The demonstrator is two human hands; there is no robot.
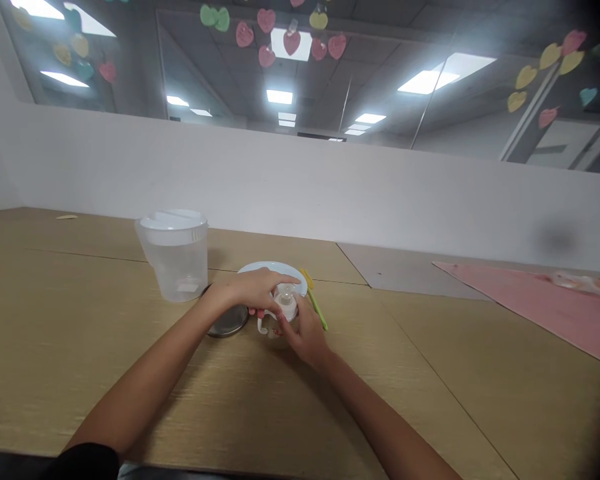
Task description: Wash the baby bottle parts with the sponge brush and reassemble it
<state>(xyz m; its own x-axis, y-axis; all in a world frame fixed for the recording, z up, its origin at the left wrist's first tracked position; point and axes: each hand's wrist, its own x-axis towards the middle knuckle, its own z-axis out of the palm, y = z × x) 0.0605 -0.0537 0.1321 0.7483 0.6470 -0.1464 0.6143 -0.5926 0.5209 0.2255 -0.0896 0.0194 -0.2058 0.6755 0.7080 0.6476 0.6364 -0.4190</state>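
Note:
A baby bottle (279, 339) with a white side handle stands on the table before me, with a white collar and a clear domed top (287, 292). My left hand (257, 288) reaches over it from the left, its thumb and fingers curved around the domed top and collar. Against the bottle's right side, my right hand (309, 333) is closed, thumb toward me. Fingers of both hands hide much of the bottle. Just behind lies a pale blue plate (267, 266). A green and yellow spoon (318, 309) rests by the plate's right edge.
To the left stands a clear plastic pitcher (177, 260) with a white lid. A dark round metal tray or lid (229, 323) lies partly under my left wrist. A pink sheet (545, 300) covers the table's right side. A white wall (280, 187) rises behind.

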